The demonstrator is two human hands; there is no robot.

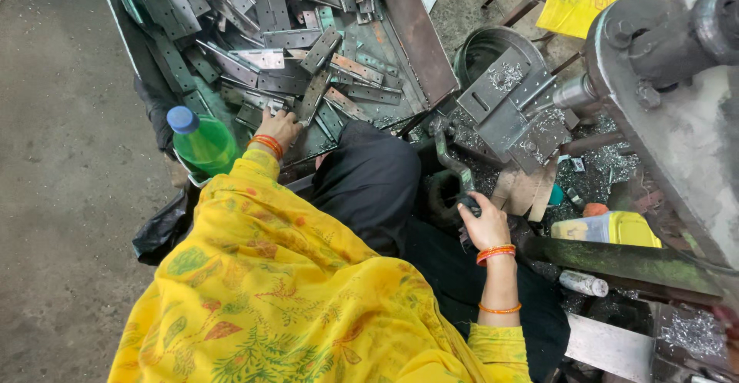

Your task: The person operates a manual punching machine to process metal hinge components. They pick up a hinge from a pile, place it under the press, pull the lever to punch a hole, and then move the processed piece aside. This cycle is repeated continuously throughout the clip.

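Observation:
My left hand (279, 127) reaches into a tray (416, 36) piled with several flat grey metal strips (292, 52), fingers resting on the strips at the pile's near edge. Whether it grips one I cannot tell. My right hand (483, 225) is closed around the dark handle of a lever (454, 163) that rises toward a metal fixture (512, 106) on a drilling machine. Shiny metal shavings lie on and around the fixture. Orange bangles sit on both wrists, and a yellow patterned cloth covers my arms.
A green plastic bottle (204, 143) with a blue cap stands beside my left wrist. A yellow container (616, 229) lies at the right, under the heavy machine body (670, 83). A round metal bucket (481, 48) sits behind the fixture. Bare concrete floor (61, 160) lies to the left.

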